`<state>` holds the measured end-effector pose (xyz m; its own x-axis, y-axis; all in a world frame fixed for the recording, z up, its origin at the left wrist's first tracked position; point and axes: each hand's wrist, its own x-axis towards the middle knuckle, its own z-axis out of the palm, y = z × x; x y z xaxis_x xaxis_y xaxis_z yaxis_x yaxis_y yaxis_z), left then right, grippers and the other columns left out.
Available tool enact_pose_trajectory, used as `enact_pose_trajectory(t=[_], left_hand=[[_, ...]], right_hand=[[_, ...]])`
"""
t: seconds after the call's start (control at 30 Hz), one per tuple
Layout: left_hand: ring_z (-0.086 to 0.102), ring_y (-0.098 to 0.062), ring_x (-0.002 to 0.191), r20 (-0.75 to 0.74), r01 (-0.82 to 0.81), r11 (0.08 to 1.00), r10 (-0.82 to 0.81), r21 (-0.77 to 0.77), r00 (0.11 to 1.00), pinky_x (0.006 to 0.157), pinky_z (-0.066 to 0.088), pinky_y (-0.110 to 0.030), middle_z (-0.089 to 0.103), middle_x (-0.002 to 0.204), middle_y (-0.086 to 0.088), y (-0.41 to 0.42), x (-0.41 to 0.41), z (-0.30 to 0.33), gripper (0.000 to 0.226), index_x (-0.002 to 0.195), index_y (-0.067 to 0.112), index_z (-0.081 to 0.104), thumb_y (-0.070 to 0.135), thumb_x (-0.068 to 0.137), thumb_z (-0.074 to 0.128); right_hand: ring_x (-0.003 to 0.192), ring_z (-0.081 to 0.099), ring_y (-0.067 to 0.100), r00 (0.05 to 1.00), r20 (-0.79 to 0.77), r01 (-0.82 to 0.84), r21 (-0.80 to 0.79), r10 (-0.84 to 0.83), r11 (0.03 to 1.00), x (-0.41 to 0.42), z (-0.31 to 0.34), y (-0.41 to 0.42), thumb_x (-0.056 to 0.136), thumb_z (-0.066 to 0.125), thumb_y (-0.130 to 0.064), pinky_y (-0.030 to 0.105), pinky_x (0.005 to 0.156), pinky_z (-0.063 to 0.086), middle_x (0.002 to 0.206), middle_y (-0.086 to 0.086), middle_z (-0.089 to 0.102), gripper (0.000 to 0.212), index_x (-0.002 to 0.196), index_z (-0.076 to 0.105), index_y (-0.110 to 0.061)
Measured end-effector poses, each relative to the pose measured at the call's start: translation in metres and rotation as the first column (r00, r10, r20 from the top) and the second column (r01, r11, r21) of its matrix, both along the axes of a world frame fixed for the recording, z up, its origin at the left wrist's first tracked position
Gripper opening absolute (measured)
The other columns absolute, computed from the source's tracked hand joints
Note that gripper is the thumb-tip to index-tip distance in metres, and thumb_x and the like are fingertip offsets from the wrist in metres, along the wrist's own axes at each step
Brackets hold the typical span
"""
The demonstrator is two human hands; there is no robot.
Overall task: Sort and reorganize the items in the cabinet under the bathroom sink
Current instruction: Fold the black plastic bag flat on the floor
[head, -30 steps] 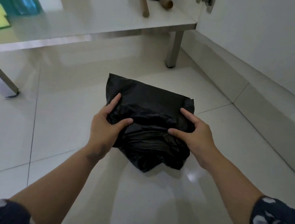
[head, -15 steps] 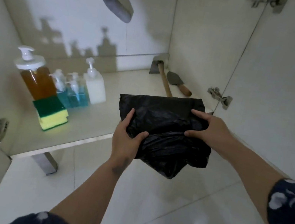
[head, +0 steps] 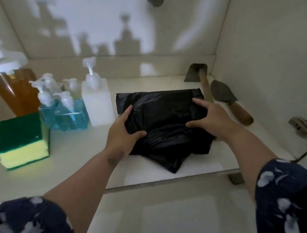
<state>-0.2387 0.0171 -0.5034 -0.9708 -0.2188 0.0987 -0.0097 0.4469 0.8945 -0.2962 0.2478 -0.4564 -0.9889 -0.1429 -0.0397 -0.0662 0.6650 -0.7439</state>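
Nearest me, at the bottom of the frame, my two patterned sleeves reach up toward the cabinet floor (head: 82,145). A second ago I had the black plastic bag (head: 163,124) pressed on the tiles outside; half a second ago it was lifted in front of the open cabinet. Now it sits at the centre of the frame, on the shelf, its lower corner near the front edge.

My left hand (head: 123,133) grips the bag's lower left edge, thumb over the top and fingers curled under. My right hand (head: 211,120) holds its right side, fingers spread over the top and thumb pinching the fold.

Left of the bag, just beside it, stands the white pump bottle (head: 96,104), then the blue pump bottles (head: 65,114), the amber pump bottle (head: 14,87) at far left, and the green-and-yellow sponge (head: 22,141) in front of them. Behind my right hand, in the upper right corner of the shelf, lie the hoe (head: 199,77) and the trowel (head: 229,104); the bag touches or overlaps the hoe's handle.

I judge the bag has found its slot between bottles and tools; releasing it is what remains.
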Motion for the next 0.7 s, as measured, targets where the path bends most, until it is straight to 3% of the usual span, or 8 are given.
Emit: enact_pose_trajectory(t=[0.17, 0.23, 0.3, 0.4, 0.5, 0.6, 0.7], left_hand=[[0.042, -0.018, 0.134, 0.064, -0.039, 0.996, 0.044, -0.079, 0.997, 0.112, 0.032, -0.027, 0.047, 0.143, -0.001, 0.001, -0.03, -0.021, 0.086, 0.148, 0.029, 0.03, 0.017, 0.077, 0.078], [0.045, -0.015, 0.131, 0.101, -0.044, 0.998, 0.047, -0.039, 0.994, 0.1, 0.032, -0.014, 0.048, 0.141, 0.001, 0.001, -0.031, -0.018, 0.085, 0.148, 0.027, 0.032, 0.015, 0.078, 0.078], [0.045, -0.015, 0.129, 0.137, -0.04, 0.999, 0.041, -0.005, 0.99, 0.091, 0.033, -0.009, 0.048, 0.141, 0.001, -0.002, -0.03, -0.009, 0.085, 0.149, 0.026, 0.03, 0.017, 0.079, 0.077], [0.042, -0.019, 0.133, 0.181, -0.024, 0.999, 0.03, -0.039, 0.983, 0.099, 0.033, -0.019, 0.043, 0.147, 0.001, -0.004, -0.019, 0.007, 0.086, 0.151, 0.025, 0.025, 0.031, 0.081, 0.074], [0.04, -0.021, 0.135, 0.227, 0.0, 0.992, 0.029, -0.126, 0.974, 0.109, 0.032, -0.029, 0.04, 0.15, 0.001, -0.004, 0.004, 0.026, 0.079, 0.151, 0.022, 0.025, 0.04, 0.086, 0.067], [0.043, -0.023, 0.132, 0.252, 0.026, 0.964, 0.043, -0.263, 0.967, 0.106, 0.034, -0.031, 0.043, 0.147, -0.003, -0.004, 0.028, 0.044, 0.065, 0.146, 0.02, 0.035, 0.044, 0.091, 0.058], [0.05, -0.023, 0.125, 0.23, 0.055, 0.919, 0.039, -0.391, 0.972, 0.096, 0.036, -0.028, 0.047, 0.144, -0.004, -0.007, 0.058, 0.057, 0.056, 0.141, 0.02, 0.044, 0.045, 0.092, 0.056]], right_hand=[[0.136, 0.038, 0.024, 0.998, 0.051, -0.036, 0.114, 0.031, 0.993, -0.032, -0.034, -0.004, 0.07, 0.083, -0.018, 0.029, 0.111, 0.03, 0.148, 0.007, 0.04, 0.085, 0.144, 0.041, -0.02], [0.134, 0.04, 0.022, 1.0, 0.002, -0.031, 0.106, 0.031, 0.994, -0.035, -0.035, -0.003, 0.07, 0.084, -0.019, 0.026, 0.109, 0.03, 0.147, 0.006, 0.043, 0.084, 0.143, 0.043, -0.02], [0.133, 0.041, 0.022, 0.999, -0.05, -0.019, 0.08, 0.023, 0.997, -0.034, -0.033, -0.004, 0.07, 0.084, -0.021, 0.024, 0.106, 0.031, 0.145, 0.006, 0.045, 0.082, 0.142, 0.044, -0.019], [0.127, 0.048, 0.021, 0.995, -0.098, 0.0, 0.034, 0.003, 0.999, -0.02, -0.025, -0.001, 0.075, 0.08, -0.025, 0.023, 0.1, 0.035, 0.139, 0.005, 0.051, 0.073, 0.14, 0.047, -0.018], [0.11, 0.055, 0.012, 0.988, -0.154, 0.024, 0.073, -0.012, 0.997, 0.006, -0.005, 0.007, 0.085, 0.07, -0.032, 0.017, 0.087, 0.037, 0.12, -0.002, 0.06, 0.06, 0.139, 0.048, -0.019], [0.127, 0.047, 0.021, 0.992, -0.124, 0.034, 0.163, -0.013, 0.986, 0.038, 0.016, 0.013, 0.088, 0.065, -0.034, 0.024, 0.093, 0.035, 0.142, 0.003, 0.048, 0.054, 0.138, 0.047, -0.024], [0.127, 0.048, 0.022, 0.998, -0.05, -0.026, 0.325, 0.045, 0.945, 0.082, 0.035, 0.012, 0.089, 0.064, -0.033, 0.026, 0.096, 0.038, 0.143, 0.005, 0.047, 0.052, 0.138, 0.048, -0.025]])
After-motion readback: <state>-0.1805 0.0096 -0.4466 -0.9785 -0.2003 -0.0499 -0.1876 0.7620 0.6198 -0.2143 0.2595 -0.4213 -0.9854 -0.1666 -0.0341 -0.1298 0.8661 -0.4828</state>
